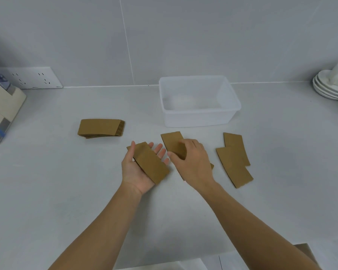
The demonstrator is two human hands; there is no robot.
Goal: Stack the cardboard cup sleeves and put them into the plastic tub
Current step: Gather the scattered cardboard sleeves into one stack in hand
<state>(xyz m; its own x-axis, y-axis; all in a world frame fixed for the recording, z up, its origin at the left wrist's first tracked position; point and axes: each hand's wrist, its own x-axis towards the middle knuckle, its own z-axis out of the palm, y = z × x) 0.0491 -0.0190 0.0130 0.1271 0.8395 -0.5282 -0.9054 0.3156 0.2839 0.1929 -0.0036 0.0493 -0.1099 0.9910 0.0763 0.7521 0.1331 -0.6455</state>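
Note:
My left hand [139,172] is palm up and holds a small pile of brown cardboard cup sleeves [150,164] lying across the palm. My right hand [191,162] is just to its right, fingers curled over and gripping another flat sleeve [172,143] on the counter. Two more loose sleeves [234,164] lie overlapping to the right. A neat stack of sleeves [101,127] rests on the counter to the left. The translucent white plastic tub [199,118] stands behind my hands with no sleeves visible inside.
White saucers with a cup [332,84] are stacked at the far right by the wall. A beige bag [2,110] sits at the left edge, next to a wall socket [33,77]. A brown cardboard corner [305,252] shows at the bottom right.

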